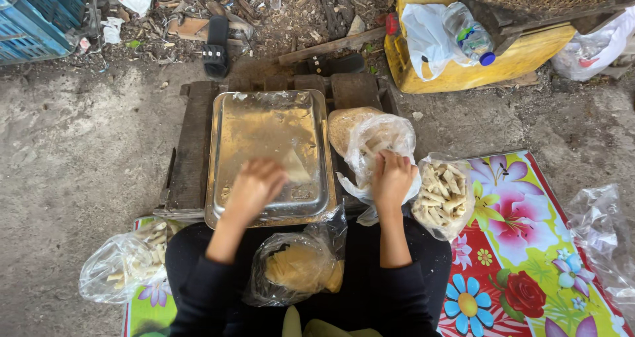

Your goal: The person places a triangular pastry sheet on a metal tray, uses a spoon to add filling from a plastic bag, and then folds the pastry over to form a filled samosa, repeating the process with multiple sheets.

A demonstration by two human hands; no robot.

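Your left hand (254,186) is pressing flat, fingers together, on the wrapper (295,168) in the tray (221,138), while your right hand (391,178) at 3 o'clock is reaching, fingers curled, into the bag (377,138) — tugging w/ one hand could be tearing it.

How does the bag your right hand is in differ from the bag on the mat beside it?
The bag under the right hand, a clear bag, lies on the wooden stand with its mouth open and its contents mostly hidden. The bag of rolled pieces rests on the floral mat, untouched, its many small pale rolls plainly visible. Both are thin clear plastic.
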